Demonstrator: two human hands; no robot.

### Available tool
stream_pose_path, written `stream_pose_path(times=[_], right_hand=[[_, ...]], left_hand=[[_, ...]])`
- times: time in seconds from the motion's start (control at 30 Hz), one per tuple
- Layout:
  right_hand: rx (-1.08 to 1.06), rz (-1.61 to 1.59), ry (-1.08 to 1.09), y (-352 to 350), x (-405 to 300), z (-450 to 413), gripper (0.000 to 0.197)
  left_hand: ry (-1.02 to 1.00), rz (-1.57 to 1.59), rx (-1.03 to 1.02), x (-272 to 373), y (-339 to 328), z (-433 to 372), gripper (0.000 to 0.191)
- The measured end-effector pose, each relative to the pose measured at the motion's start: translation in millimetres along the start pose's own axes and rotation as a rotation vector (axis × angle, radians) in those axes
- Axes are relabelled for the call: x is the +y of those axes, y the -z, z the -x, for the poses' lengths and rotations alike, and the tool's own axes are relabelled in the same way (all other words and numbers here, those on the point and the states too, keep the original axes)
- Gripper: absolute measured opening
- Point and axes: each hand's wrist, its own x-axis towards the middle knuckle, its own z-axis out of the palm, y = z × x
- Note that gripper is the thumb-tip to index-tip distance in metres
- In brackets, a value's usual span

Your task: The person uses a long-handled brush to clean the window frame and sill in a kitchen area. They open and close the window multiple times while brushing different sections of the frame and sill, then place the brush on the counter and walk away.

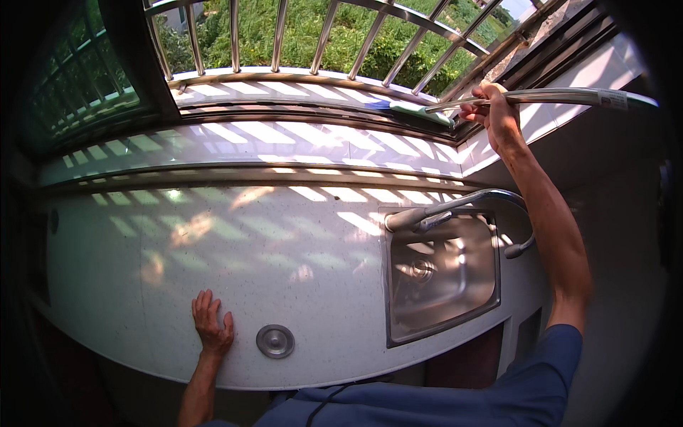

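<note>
My right hand [496, 115] is raised to the far right corner of the window and closed around the metal handle [565, 96] of a long brush. The brush head [416, 110] is pale green with blue bristles [379, 105], which lie at the window track [299, 107]. Down on the speckled white countertop [240, 304], my left hand [212, 323] rests palm down with its fingers apart, holding nothing. To the right of that hand lies a round metal sink strainer [275, 341], not touched by it.
A stainless steel sink [443, 283] is set into the counter at the right. Its grey gooseneck faucet [464, 202] arches close to my right forearm. Metal window bars [277, 37] stand beyond the track, with a dark-framed glass pane [80, 80] at the left. A tiled sill [299, 141] runs below.
</note>
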Motion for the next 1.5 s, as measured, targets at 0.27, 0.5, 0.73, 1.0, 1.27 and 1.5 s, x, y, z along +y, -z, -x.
stream_pose_path(times=[0.27,0.5,0.73,1.0,1.27,1.5], right_hand=[[-0.115,-0.124,0.261,-7,-51,38,0.023],[0.043,-0.177,0.200,-50,-12,12,0.025],[-0.099,-0.125,0.120,-54,-47,56,0.024],[-0.050,-0.191,0.178,-52,-41,48,0.028],[-0.014,-0.318,0.257,-75,3,33,0.021],[0.029,-0.074,0.087,-32,-2,31,0.025]], left_hand=[[0.032,-0.028,0.001,1,7,4,0.037],[0.003,-0.006,0.004,1,3,-1,0.038],[0.028,-0.016,0.016,0,6,3,0.038],[0.030,-0.006,0.006,-1,6,6,0.037],[-0.012,-0.002,0.012,-4,2,4,0.038],[-0.006,-0.012,0.026,-2,1,6,0.037]])
